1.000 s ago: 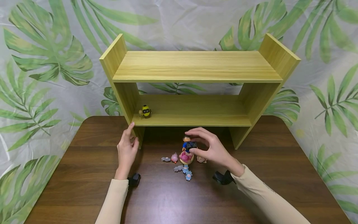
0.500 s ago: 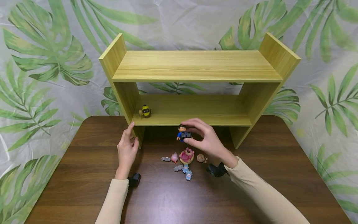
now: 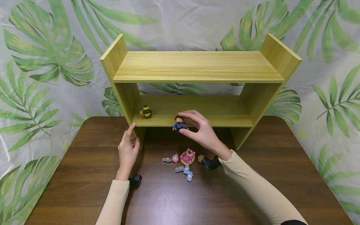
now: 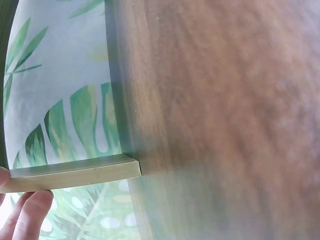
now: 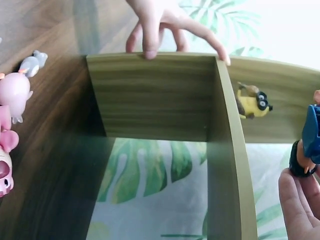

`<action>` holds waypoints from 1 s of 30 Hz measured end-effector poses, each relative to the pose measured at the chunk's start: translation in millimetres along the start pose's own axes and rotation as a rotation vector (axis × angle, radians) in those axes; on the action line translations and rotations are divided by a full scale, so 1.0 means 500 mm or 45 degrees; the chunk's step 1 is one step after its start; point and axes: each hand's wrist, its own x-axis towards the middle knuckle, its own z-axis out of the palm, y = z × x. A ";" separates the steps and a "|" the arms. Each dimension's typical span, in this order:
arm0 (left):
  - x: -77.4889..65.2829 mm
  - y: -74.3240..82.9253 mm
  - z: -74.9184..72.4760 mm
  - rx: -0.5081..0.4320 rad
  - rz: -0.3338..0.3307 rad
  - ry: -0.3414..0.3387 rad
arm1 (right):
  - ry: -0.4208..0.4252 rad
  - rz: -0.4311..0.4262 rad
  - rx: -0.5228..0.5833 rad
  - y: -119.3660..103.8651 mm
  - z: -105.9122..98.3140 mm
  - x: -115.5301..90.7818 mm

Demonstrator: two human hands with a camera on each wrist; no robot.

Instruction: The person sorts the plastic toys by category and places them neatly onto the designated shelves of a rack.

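Observation:
My right hand (image 3: 203, 131) pinches a toy figure (image 3: 179, 122) with dark hair and blue clothes between thumb and fingers. It hangs in front of the middle board's front edge; the right wrist view shows the blue figure (image 5: 311, 134) partly cut off. My left hand (image 3: 127, 151) holds the left side panel of the wooden shelf (image 3: 197, 70), thumb on one face and fingers on the other. In the left wrist view the panel (image 4: 75, 174) sits between the fingertips. On the middle board, at its left end, stands a yellow-and-black goggled toy (image 3: 146, 112).
Several small toys lie on the brown table (image 3: 174, 200) before the shelf: a pink bear (image 3: 187, 156) in a ring, a pink toy (image 3: 175, 158), grey toys, blue toys (image 3: 189, 176), and a brown toy (image 3: 200, 158) partly behind the right wrist camera.
My right hand has lifted the blue figure up and leftward, from over the pink bear to the middle board's front edge. The left hand has stayed at the side panel.

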 end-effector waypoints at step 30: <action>0.002 0.003 0.000 -0.002 0.007 0.009 | -0.019 0.215 -0.106 0.094 0.019 0.077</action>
